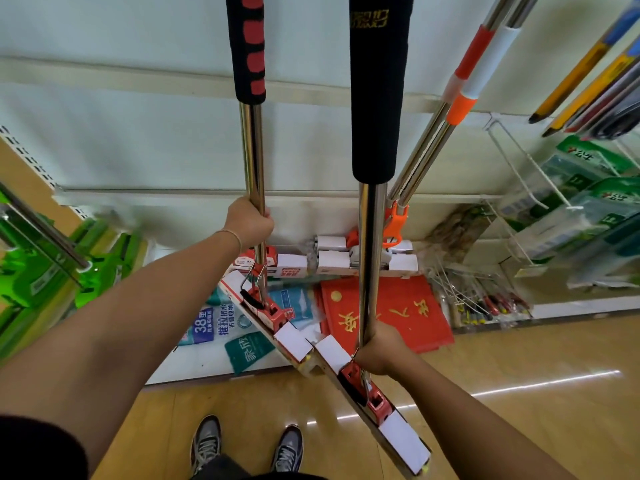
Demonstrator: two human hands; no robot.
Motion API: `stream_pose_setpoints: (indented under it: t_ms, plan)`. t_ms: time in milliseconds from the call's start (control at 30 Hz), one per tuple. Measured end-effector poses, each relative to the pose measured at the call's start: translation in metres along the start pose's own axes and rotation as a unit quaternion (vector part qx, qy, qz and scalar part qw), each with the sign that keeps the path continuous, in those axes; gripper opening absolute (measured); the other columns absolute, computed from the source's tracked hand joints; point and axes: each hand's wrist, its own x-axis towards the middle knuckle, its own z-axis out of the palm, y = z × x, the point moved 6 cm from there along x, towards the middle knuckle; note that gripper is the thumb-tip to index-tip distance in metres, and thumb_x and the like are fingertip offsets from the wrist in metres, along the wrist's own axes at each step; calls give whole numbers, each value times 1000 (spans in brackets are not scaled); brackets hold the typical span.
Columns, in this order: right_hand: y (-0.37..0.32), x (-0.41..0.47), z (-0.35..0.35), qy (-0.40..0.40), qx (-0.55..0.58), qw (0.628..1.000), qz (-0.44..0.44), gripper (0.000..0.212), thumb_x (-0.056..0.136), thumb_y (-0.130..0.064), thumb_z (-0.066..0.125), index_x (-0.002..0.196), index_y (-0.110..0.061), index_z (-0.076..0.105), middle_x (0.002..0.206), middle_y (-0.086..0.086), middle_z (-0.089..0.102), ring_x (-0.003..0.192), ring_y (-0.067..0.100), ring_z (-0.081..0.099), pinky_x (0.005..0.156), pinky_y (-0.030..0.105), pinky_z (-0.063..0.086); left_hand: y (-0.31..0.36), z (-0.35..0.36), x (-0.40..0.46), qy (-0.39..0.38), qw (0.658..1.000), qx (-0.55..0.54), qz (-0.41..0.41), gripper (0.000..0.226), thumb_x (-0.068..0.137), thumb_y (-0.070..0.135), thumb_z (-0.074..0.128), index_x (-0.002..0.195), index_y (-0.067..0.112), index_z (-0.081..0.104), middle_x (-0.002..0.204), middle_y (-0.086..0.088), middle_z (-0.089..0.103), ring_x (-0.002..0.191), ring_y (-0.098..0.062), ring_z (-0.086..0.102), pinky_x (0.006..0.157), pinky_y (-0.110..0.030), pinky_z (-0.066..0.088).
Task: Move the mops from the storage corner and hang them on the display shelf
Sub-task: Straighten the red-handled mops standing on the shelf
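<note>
My left hand (pixel 250 220) grips the chrome pole of a mop (pixel 252 150) whose foam sleeve is black with red patches. Its red-and-white head (pixel 273 323) hangs tilted above the bottom shelf. My right hand (pixel 381 351) grips the pole of a second mop (pixel 372 244) with a plain black foam sleeve. That mop's head (pixel 381 407) slants down over the wooden floor. Both poles stand nearly upright in front of the white display shelf (pixel 138 143). Two more mops with orange collars (pixel 460 109) hang at the right, their heads (pixel 363 258) low against the back panel.
Packaged refills and a red mat (pixel 388 313) lie on the bottom shelf. Green mop heads (pixel 45 268) hang at the left. White wire hooks (pixel 519 168) with green packets jut out at the right. My shoes (pixel 247 445) stand on the wooden floor.
</note>
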Motion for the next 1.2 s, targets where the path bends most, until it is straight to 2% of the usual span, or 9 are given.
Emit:
stream_pose_setpoints:
  t_ms: [67, 233, 433, 633, 700, 833, 933, 1133, 1200]
  plan:
    - [2, -3, 3, -2, 6, 1000, 11, 19, 71, -7, 64, 89, -13, 60, 90, 6, 66, 85, 24, 66, 75, 40, 61, -1, -1, -1, 1, 1000, -2, -1, 22, 80, 7, 63, 101, 8, 62, 93, -12, 63, 97, -32, 66, 91, -41, 57]
    - [12, -18, 10, -7, 32, 998, 47, 20, 68, -5, 64, 88, -10, 64, 89, 7, 67, 82, 23, 67, 72, 42, 62, 3, -3, -4, 26, 998, 45, 24, 18, 84, 7, 61, 102, 4, 63, 95, -12, 63, 90, -24, 63, 82, -30, 53]
    - [14, -36, 19, -12, 17, 998, 53, 21, 67, -9, 60, 87, -10, 65, 89, 8, 70, 84, 25, 68, 75, 42, 61, 8, -5, -6, 19, 996, 67, 49, 2, 86, 9, 60, 88, 9, 60, 83, -7, 58, 81, -21, 58, 73, -28, 48]
    - [5, -49, 35, -23, 14, 999, 33, 20, 64, -18, 60, 84, -16, 66, 92, 4, 70, 89, 24, 67, 79, 38, 59, 8, -10, -3, -76, 985, 109, 107, 10, 81, 9, 67, 76, 13, 59, 73, -2, 58, 75, -19, 59, 80, -35, 53]
    - [1, -53, 41, -34, 4, 999, 22, 20, 62, -20, 58, 81, -17, 64, 90, 4, 70, 88, 25, 67, 78, 39, 59, 8, -13, -3, -98, 979, 131, 122, 7, 80, 12, 69, 80, 11, 62, 77, -5, 63, 79, -21, 61, 80, -35, 51]
    - [-6, -58, 51, -49, 7, 999, 5, 15, 64, -11, 61, 79, -12, 65, 88, 7, 69, 86, 24, 66, 78, 41, 59, 7, -18, -2, -102, 978, 131, 128, 13, 81, 13, 71, 91, 8, 64, 87, -6, 66, 82, -20, 61, 81, -31, 48]
    - [-12, -61, 58, -58, 22, 998, 1, 13, 67, -6, 60, 76, -12, 66, 88, 5, 70, 85, 21, 66, 77, 38, 58, 9, -17, -4, -101, 978, 128, 133, 11, 80, 13, 71, 86, 11, 62, 81, -2, 62, 77, -15, 58, 79, -30, 47]
    - [-27, -56, 70, -69, 20, 997, -11, 15, 67, -7, 62, 77, -18, 66, 87, -1, 70, 86, 16, 66, 79, 34, 58, 15, -12, -6, -113, 972, 140, 148, 12, 83, 17, 71, 84, 16, 58, 79, 0, 60, 76, -14, 57, 79, -31, 46]
    - [-33, -52, 73, -72, 21, 997, -14, 16, 68, -7, 63, 80, -16, 67, 89, 0, 70, 87, 16, 66, 80, 35, 59, 14, -12, -7, -130, 975, 118, 139, 16, 84, 16, 71, 96, 14, 61, 88, -2, 64, 84, -15, 60, 83, -30, 47]
